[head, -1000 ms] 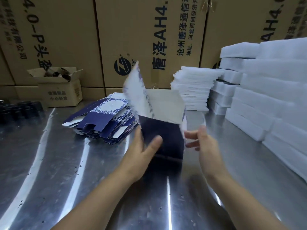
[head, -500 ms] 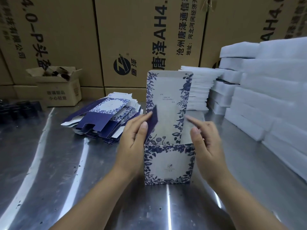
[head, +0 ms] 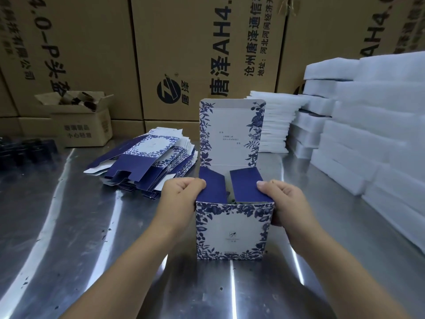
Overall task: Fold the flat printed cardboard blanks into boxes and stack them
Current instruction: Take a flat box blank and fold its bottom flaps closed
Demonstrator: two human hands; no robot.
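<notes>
Since the half-second-earlier frame: both navy side flaps are now folded inward over the opening, and the hands have dropped to the top corners. The box [head: 232, 229] stands upright on the steel table [head: 92, 226], centre near, lid [head: 230, 132] upright at its far edge. Left hand [head: 181, 194] grips the left top corner, thumb on the left flap [head: 212, 187]. Right hand [head: 285, 199] grips the right corner, thumb on the right flap [head: 247, 185]. Hands apart, the box between them. Pile of flat blanks [head: 147, 162] far left. White foam pads [head: 368, 134] stacked right. Brown cartons [head: 207, 42] behind.
</notes>
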